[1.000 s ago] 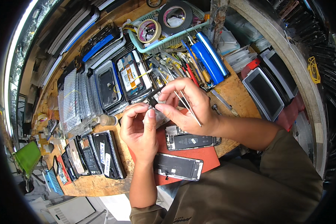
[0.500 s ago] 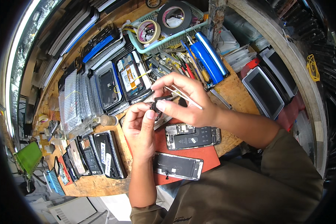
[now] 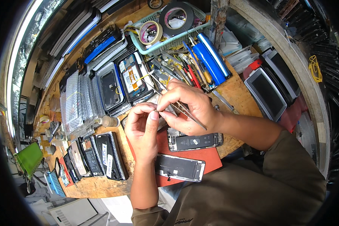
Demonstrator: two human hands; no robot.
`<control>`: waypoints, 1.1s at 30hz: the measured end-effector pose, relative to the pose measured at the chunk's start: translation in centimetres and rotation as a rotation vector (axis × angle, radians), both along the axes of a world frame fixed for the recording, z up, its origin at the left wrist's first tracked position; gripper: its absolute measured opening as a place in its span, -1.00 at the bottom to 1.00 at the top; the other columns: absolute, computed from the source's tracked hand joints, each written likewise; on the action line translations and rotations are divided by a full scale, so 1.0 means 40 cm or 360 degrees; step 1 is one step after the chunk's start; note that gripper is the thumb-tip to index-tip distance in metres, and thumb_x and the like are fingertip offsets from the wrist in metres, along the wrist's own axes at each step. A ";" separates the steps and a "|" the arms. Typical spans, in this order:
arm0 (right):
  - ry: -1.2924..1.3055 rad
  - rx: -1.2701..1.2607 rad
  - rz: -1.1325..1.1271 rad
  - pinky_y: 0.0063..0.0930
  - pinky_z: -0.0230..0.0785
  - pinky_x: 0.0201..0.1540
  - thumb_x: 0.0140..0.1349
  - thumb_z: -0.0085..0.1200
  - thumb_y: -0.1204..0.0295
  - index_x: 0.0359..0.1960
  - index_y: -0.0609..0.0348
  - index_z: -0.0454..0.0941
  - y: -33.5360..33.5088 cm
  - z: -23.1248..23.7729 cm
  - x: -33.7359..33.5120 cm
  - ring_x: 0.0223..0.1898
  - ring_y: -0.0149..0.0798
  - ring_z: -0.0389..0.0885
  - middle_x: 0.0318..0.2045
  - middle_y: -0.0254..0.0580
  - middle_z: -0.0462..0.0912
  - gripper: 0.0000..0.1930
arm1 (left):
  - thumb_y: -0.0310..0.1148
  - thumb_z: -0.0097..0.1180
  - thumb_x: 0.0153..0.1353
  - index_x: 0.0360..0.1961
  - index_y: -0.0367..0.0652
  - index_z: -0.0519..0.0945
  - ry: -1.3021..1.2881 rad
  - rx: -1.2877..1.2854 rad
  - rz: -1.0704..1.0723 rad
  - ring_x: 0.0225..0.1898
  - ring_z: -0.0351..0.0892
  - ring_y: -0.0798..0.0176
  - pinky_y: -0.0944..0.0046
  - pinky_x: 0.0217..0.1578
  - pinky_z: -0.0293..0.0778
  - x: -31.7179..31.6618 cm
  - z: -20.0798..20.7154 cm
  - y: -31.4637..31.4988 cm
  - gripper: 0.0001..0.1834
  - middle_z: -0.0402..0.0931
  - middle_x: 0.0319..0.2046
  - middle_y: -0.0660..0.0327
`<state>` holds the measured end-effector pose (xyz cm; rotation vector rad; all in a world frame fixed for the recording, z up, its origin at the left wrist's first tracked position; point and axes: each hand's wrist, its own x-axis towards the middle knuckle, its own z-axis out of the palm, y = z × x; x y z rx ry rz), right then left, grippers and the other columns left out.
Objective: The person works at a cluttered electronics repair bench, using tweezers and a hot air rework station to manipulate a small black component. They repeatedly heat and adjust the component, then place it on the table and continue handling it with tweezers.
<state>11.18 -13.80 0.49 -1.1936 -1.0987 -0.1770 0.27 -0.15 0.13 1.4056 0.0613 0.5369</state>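
Worn wooden bench (image 3: 248, 107) carries a red mat (image 3: 213, 162) where an opened phone (image 3: 197, 142) lies lengthwise left-to-right, a screen panel (image 3: 180, 168) detached beside it, not yet rejoined; your right hand (image 3: 196, 101) clamps its fingers on tweezers (image 3: 198, 121), slanting from lower right, tips up-left; your left hand (image 3: 142, 126) gathers its fingertips close by, gripping what, I cannot tell

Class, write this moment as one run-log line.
left hand: pinched, contents unclear | right hand: holds tweezers | on mat: opened phone, panel | beyond: tools, basket
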 end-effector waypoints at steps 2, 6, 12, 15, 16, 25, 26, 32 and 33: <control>-0.0022 0.0009 -0.0004 -0.25 0.43 -0.17 0.03 0.24 0.73 -0.25 0.19 0.56 0.000 -0.001 0.000 -0.27 -0.10 0.62 -0.31 -0.17 0.65 -0.74 | -0.51 0.20 0.39 -0.12 -0.20 0.55 -0.0037 0.0026 -0.0003 -0.05 0.51 0.38 0.32 0.08 0.38 0.001 -0.001 -0.001 -0.89 0.57 -0.12 0.24; -0.0039 0.0030 -0.0021 -0.26 0.41 -0.19 0.02 0.25 0.73 -0.25 0.18 0.57 0.001 0.000 0.000 -0.28 -0.10 0.61 -0.33 -0.18 0.64 -0.74 | -0.52 0.20 0.38 -0.14 -0.21 0.55 -0.0030 0.0038 0.0005 -0.05 0.52 0.37 0.31 0.08 0.40 0.001 -0.002 0.001 -0.90 0.56 -0.13 0.22; 0.0092 -0.0038 -0.0024 -0.35 0.48 -0.17 0.07 0.27 0.71 -0.23 0.20 0.56 -0.002 -0.003 -0.004 -0.27 -0.22 0.65 -0.31 -0.18 0.64 -0.75 | -0.51 0.24 0.36 -0.11 -0.24 0.56 -0.0046 0.0019 0.0031 -0.08 0.53 0.36 0.33 0.04 0.44 0.003 -0.004 0.001 -0.86 0.56 -0.13 0.20; 0.0276 -0.0049 0.0066 -0.44 0.50 -0.10 0.14 0.27 0.69 -0.17 0.23 0.55 -0.001 -0.006 -0.008 -0.21 -0.36 0.65 -0.26 -0.21 0.63 -0.76 | -0.51 0.25 0.35 -0.07 -0.25 0.57 -0.0023 -0.0004 0.0043 -0.07 0.54 0.37 0.34 0.05 0.43 0.000 -0.004 -0.001 -0.83 0.58 -0.11 0.21; 0.0344 -0.0069 0.0114 -0.44 0.48 -0.04 0.15 0.26 0.71 -0.16 0.23 0.54 -0.004 -0.007 -0.009 -0.17 -0.36 0.63 -0.22 -0.20 0.62 -0.74 | -0.52 0.23 0.35 -0.05 -0.26 0.57 -0.0013 -0.0038 0.0013 -0.05 0.55 0.37 0.33 0.07 0.42 -0.003 -0.004 -0.001 -0.81 0.59 -0.08 0.20; 0.0764 -0.0100 0.0308 -0.49 0.46 0.02 0.21 0.26 0.66 -0.07 0.23 0.51 -0.006 -0.007 -0.015 -0.11 -0.47 0.56 -0.15 -0.28 0.58 -0.72 | -0.49 0.21 0.37 -0.02 -0.27 0.56 0.0028 -0.0026 -0.0029 -0.06 0.56 0.38 0.33 0.05 0.44 -0.004 -0.012 0.006 -0.80 0.61 -0.09 0.22; 0.0753 -0.0124 0.0294 -0.50 0.46 0.02 0.21 0.27 0.66 -0.07 0.23 0.51 -0.006 -0.006 -0.016 -0.11 -0.48 0.56 -0.15 -0.28 0.58 -0.72 | -0.48 0.21 0.37 -0.03 -0.27 0.56 0.0027 -0.0064 -0.0050 -0.06 0.56 0.38 0.33 0.05 0.43 -0.004 -0.011 0.007 -0.80 0.61 -0.10 0.22; 0.0624 -0.0125 0.0226 -0.52 0.53 -0.04 0.21 0.26 0.65 -0.10 0.25 0.52 -0.007 -0.003 -0.025 -0.15 -0.48 0.62 -0.21 -0.29 0.61 -0.75 | -0.50 0.20 0.37 -0.08 -0.25 0.56 0.0017 -0.0037 0.0015 -0.06 0.55 0.38 0.32 0.09 0.40 -0.004 -0.011 0.002 -0.85 0.60 -0.11 0.22; 0.0622 -0.0137 0.0222 -0.52 0.53 -0.04 0.21 0.26 0.65 -0.10 0.25 0.52 -0.007 -0.004 -0.025 -0.16 -0.49 0.62 -0.22 -0.29 0.61 -0.75 | -0.50 0.20 0.38 -0.09 -0.25 0.56 0.0007 -0.0009 0.0010 -0.05 0.55 0.38 0.32 0.10 0.40 -0.004 -0.011 0.002 -0.86 0.60 -0.12 0.21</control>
